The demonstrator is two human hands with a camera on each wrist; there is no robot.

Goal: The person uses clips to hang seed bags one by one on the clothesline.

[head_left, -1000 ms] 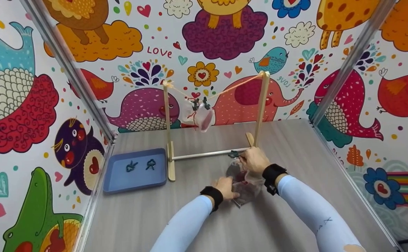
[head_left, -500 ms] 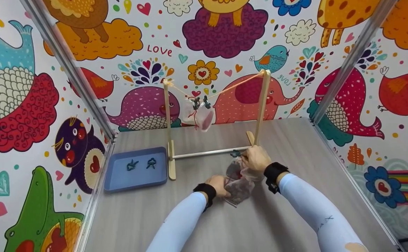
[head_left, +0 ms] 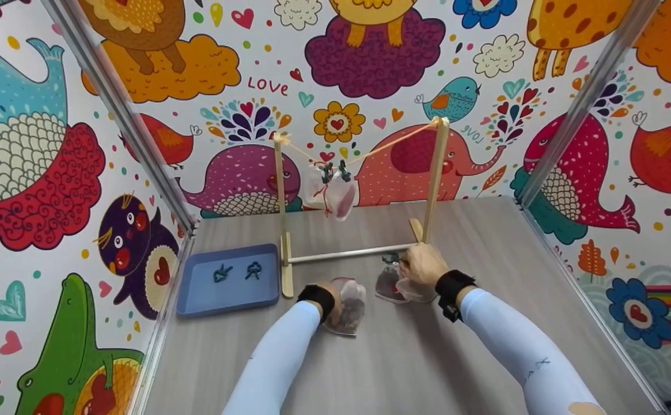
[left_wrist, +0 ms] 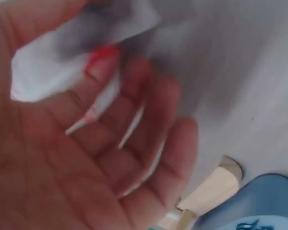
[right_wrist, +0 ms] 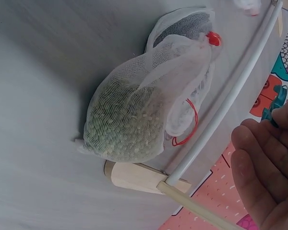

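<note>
In the head view my left hand [head_left: 333,302] holds a white mesh drawstring pouch [head_left: 352,308] with dark contents. The left wrist view is blurred; the pouch [left_wrist: 53,67] lies between thumb and fingers, with a red cord showing. My right hand [head_left: 425,265] pinches a dark green clothespin [right_wrist: 277,101] near the foot of the right post. Below that hand, on the table, lie two more mesh pouches: one with greenish grains [right_wrist: 125,120] and a darker one [right_wrist: 182,26], with red cords visible.
A wooden stand with a white crossbar [head_left: 349,252] carries a sagging string [head_left: 398,141]. Two pouches [head_left: 344,199] hang from it by dark clothespins [head_left: 328,172]. At left sits a blue tray [head_left: 228,309] with two clothespins [head_left: 253,270]. Patterned walls enclose the table.
My left hand has moved left, carrying one pouch away from the other two. The right hand has stayed near the right post with the clothespin.
</note>
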